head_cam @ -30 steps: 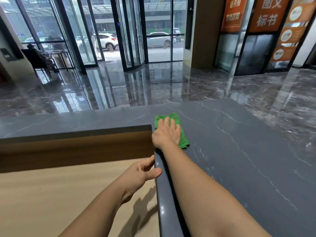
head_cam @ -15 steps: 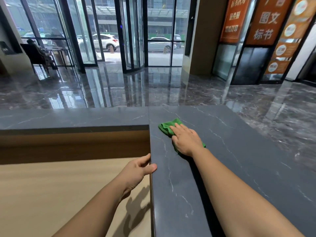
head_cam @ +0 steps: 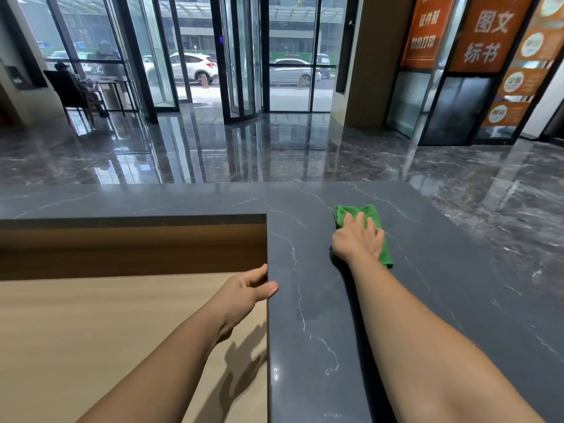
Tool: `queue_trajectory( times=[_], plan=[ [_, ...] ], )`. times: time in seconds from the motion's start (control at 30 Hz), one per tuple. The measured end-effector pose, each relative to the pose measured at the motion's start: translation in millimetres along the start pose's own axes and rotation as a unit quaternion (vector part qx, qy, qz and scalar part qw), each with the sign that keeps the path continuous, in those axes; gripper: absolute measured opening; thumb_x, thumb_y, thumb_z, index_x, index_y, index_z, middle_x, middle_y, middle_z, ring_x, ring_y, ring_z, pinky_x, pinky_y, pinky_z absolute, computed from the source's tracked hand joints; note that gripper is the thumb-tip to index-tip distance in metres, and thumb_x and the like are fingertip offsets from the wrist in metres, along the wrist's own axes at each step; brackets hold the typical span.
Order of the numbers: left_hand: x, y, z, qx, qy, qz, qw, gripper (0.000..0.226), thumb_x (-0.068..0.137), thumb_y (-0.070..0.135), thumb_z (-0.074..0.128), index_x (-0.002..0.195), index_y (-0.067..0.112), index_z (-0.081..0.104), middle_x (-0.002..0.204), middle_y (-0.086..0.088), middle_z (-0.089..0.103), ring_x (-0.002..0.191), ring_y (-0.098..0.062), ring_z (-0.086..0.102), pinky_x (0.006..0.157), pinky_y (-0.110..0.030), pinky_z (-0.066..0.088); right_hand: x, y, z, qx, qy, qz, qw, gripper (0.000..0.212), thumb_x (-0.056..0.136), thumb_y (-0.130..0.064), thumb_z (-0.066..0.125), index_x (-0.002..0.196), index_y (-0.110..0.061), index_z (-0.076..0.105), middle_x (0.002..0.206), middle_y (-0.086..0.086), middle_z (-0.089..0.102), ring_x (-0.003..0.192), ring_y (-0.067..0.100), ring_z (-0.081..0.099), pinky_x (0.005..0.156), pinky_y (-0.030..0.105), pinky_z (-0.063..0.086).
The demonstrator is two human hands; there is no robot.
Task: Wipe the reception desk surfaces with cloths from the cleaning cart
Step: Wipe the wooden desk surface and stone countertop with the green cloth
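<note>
Right hand [head_cam: 357, 239], cloth [head_cam: 370, 210] farther right

Glossy dark marble floor [head_cam: 274, 154]. Glass revolving door [head_cam: 241, 56], daylight in. Cars [head_cam: 192, 67] outside. Orange banners [head_cam: 424, 29] right, brown pillar [head_cam: 366, 71], chair [head_cam: 62, 87] far left.

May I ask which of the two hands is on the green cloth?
The right hand presses the green cloth onto the dark counter; the left hand only rests on its edge.
</note>
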State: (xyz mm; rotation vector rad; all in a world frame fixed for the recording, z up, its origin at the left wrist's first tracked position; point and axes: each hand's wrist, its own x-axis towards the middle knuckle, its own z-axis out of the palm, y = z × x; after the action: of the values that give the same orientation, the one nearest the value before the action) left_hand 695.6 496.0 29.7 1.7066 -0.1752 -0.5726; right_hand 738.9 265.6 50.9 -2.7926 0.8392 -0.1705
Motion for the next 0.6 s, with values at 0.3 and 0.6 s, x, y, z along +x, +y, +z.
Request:
queue_trajectory(
  times=[0.3, 0.6],
  plan=[
    [-12, -1, 13, -0.036, 0.037, 0.002, 0.999, 0.038, 0.090, -0.002, 0.058, 0.125, 0.013, 0.060, 0.112, 0.002, 0.069, 0.106, -0.007, 0.063, 0.073, -0.002, 0.046, -72, -97, 24, 0.044, -0.018, -0.133, 0.990, 0.063, 0.094, -0.022, 0.039, 0.154, -0.018, 0.020, 0.163, 0.007, 0.007, 0.149, 0.028, 0.003, 0.119, 0.045, 0.006],
    [-49, -9, 26, -0.036, 0.043, -0.029, 0.998, 0.037, 0.089, -0.010, 0.050, 0.115, 0.013, 0.060, 0.097, 0.004, 0.066, 0.063, 0.010, 0.063, 0.047, -0.004, 0.043, -90, -78, 22, -0.018, -0.042, -0.331, 0.943, 0.045, 0.099, -0.027, 0.034, 0.144, -0.021, 0.039, 0.162, 0.001, 0.013, 0.149, 0.023, 0.009, 0.117, 0.043, 0.013]
  ],
)
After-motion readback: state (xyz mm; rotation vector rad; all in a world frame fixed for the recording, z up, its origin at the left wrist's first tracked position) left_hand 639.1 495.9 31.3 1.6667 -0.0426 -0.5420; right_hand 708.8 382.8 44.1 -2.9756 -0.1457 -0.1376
